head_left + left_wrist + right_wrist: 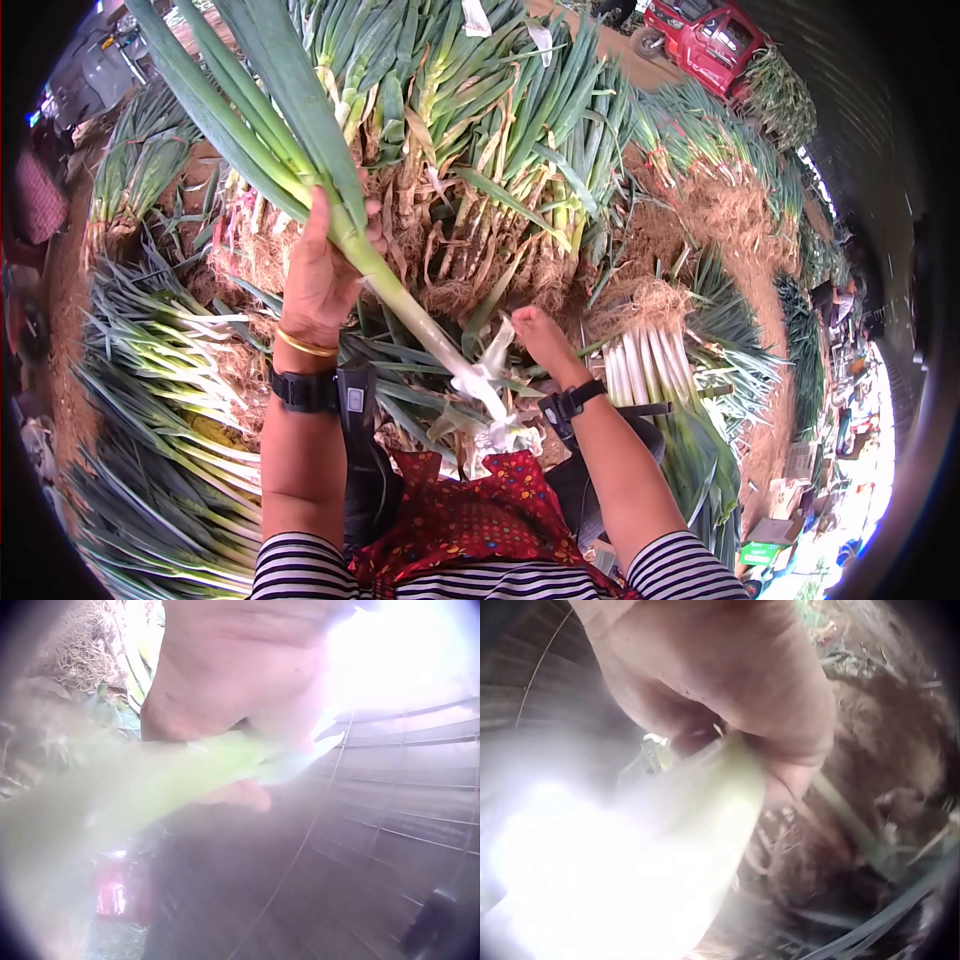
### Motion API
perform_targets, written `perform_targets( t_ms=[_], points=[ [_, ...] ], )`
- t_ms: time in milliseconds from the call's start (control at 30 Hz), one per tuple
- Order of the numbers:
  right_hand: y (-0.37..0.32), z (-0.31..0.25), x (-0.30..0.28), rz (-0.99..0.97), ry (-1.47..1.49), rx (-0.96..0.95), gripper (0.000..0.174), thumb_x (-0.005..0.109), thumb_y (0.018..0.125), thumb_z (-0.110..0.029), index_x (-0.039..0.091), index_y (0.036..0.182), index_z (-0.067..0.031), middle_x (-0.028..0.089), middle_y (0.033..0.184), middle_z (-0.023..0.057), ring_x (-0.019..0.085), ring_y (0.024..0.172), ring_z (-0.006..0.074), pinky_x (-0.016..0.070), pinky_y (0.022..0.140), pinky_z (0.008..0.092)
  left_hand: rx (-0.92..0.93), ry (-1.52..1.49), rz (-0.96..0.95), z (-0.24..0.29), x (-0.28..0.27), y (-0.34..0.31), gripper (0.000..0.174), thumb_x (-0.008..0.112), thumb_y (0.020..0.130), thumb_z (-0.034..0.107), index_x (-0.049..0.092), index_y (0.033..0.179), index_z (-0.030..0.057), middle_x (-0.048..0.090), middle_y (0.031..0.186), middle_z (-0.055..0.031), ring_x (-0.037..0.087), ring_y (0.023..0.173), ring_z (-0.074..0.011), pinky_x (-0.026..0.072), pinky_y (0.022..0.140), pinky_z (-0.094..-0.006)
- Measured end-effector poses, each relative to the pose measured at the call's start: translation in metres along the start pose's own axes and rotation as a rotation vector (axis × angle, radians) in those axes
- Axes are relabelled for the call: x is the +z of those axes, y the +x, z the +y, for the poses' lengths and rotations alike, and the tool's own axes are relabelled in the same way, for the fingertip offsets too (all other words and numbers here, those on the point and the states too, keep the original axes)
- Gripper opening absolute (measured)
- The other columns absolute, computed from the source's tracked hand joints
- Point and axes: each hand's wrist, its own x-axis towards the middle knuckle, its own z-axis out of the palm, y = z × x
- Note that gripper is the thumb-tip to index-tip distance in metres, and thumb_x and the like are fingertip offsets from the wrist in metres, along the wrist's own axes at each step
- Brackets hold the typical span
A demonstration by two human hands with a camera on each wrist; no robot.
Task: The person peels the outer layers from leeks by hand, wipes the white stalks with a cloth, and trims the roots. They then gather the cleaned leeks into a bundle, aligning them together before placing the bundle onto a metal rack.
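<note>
A thick leek (415, 312) slants across the head view, its green leaves up at the left and its white end low, near the lap. My left hand (322, 270) grips it where the leaves part, thumb along the stalk. In the left wrist view the fingers of my left hand (232, 682) wrap round the pale green stalk (150, 776). My right hand (545, 345) is beside the lower stalk and pinches a loose strip of pale outer skin (497, 348). The right wrist view shows curled fingers (795, 761) on this whitish-green strip (724, 787), partly washed out by glare.
Bundled leeks (470, 150) with dry roots stand ahead. More leeks lie at the left (170, 400), and a white-stemmed bundle (650, 365) is at the right. Peeled skins (510, 437) lie near the red patterned apron (460, 510). A red vehicle (705, 45) is beyond.
</note>
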Motion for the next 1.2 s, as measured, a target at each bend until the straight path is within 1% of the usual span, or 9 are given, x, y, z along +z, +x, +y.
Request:
perform_targets(
  t_ms=[400, 600, 667, 733, 900, 1000, 1067, 1133, 1200],
  points=[
    [-0.012, -0.203, 0.021, 0.468, -0.201, -0.739, 0.029, 0.072, 0.067, -0.018, 0.059, 0.092, -0.0121, 0.060, 0.088, 0.0059, 0.060, 0.078, 0.0264, 0.0498, 0.067, 0.0336, -0.075, -0.031, 0.079, -0.037, 0.000, 0.003, 0.034, 0.053, 0.090, 0.023, 0.047, 0.121, 0.0100, 0.053, 0.089, -0.0002, 0.054, 0.082, -0.0154, 0.0450, 0.076, -0.0316],
    [-0.002, -0.185, 0.018, 0.463, 0.064, -0.661, 0.011, 0.064, 0.077, -0.007, 0.057, 0.086, -0.0071, 0.061, 0.080, 0.0072, 0.061, 0.071, 0.0219, 0.0492, 0.064, 0.0304, -0.084, -0.036, 0.118, -0.029, -0.015, 0.007, 0.027, 0.054, 0.090, 0.022, 0.049, 0.112, 0.0059, 0.054, 0.089, -0.0022, 0.054, 0.083, -0.0162, 0.0464, 0.077, -0.0332],
    [-0.008, -0.178, 0.003, 0.211, 0.967, -0.149, 0.005, 0.056, 0.086, -0.010, 0.053, 0.090, -0.0079, 0.058, 0.076, 0.0044, 0.058, 0.066, 0.0174, 0.0492, 0.062, 0.0305, -0.058, -0.022, 0.182, -0.023, -0.017, 0.007, 0.026, 0.055, 0.090, 0.022, 0.050, 0.108, 0.0052, 0.054, 0.091, -0.0039, 0.054, 0.084, -0.0173, 0.0476, 0.077, -0.0349],
    [-0.015, -0.161, -0.022, 0.088, 1.247, 0.114, 0.006, 0.047, 0.093, -0.013, 0.050, 0.092, -0.0080, 0.052, 0.071, 0.0010, 0.053, 0.060, 0.0122, 0.0481, 0.057, 0.0284, -0.020, -0.032, 0.203, -0.014, -0.011, 0.005, 0.022, 0.055, 0.089, 0.020, 0.049, 0.106, 0.0058, 0.053, 0.089, -0.0036, 0.054, 0.083, -0.0171, 0.0477, 0.075, -0.0342],
    [-0.009, -0.091, -0.049, 0.291, 0.541, 0.087, 0.017, 0.053, 0.090, -0.020, 0.052, 0.102, -0.0072, 0.056, 0.079, 0.0044, 0.054, 0.065, 0.0142, 0.0480, 0.061, 0.0300, 0.038, -0.012, 0.258, 0.000, -0.016, 0.003, 0.023, 0.055, 0.089, 0.018, 0.049, 0.107, 0.0057, 0.054, 0.091, -0.0042, 0.054, 0.083, -0.0172, 0.0479, 0.074, -0.0334],
    [-0.024, -0.065, -0.045, 0.377, -0.105, -0.238, 0.028, 0.054, 0.090, -0.026, 0.054, 0.108, -0.0051, 0.060, 0.093, 0.0082, 0.058, 0.083, 0.0189, 0.0479, 0.074, 0.0344, 0.095, -0.031, 0.188, 0.003, -0.022, 0.005, 0.026, 0.056, 0.089, 0.019, 0.049, 0.110, 0.0051, 0.055, 0.093, -0.0044, 0.054, 0.084, -0.0166, 0.0473, 0.075, -0.0323],
    [-0.034, -0.055, -0.041, -0.230, 0.141, -0.105, 0.033, 0.051, 0.091, -0.019, 0.050, 0.122, -0.0080, 0.059, 0.107, 0.0074, 0.056, 0.100, 0.0169, 0.0449, 0.087, 0.0313, 0.107, -0.029, 0.138, 0.004, -0.023, 0.005, 0.031, 0.056, 0.089, 0.021, 0.049, 0.115, 0.0059, 0.059, 0.098, -0.0065, 0.058, 0.086, -0.0180, 0.0504, 0.075, -0.0355],
    [-0.037, -0.066, -0.032, -0.440, 0.047, -0.193, 0.034, 0.050, 0.092, -0.022, 0.050, 0.122, -0.0079, 0.060, 0.103, 0.0051, 0.057, 0.094, 0.0137, 0.0450, 0.085, 0.0303, 0.126, -0.037, 0.113, 0.005, -0.019, 0.003, 0.033, 0.053, 0.090, 0.020, 0.047, 0.119, 0.0049, 0.059, 0.101, -0.0077, 0.058, 0.086, -0.0180, 0.0500, 0.076, -0.0335],
    [-0.042, -0.073, -0.025, -0.605, 0.405, 0.129, 0.030, 0.050, 0.092, -0.024, 0.054, 0.117, -0.0074, 0.061, 0.095, 0.0014, 0.056, 0.086, 0.0099, 0.0457, 0.080, 0.0262, 0.176, -0.086, 0.038, 0.006, -0.013, 0.000, 0.035, 0.051, 0.091, 0.020, 0.046, 0.122, 0.0042, 0.058, 0.103, -0.0086, 0.057, 0.086, -0.0172, 0.0494, 0.077, -0.0325]
  ],
)
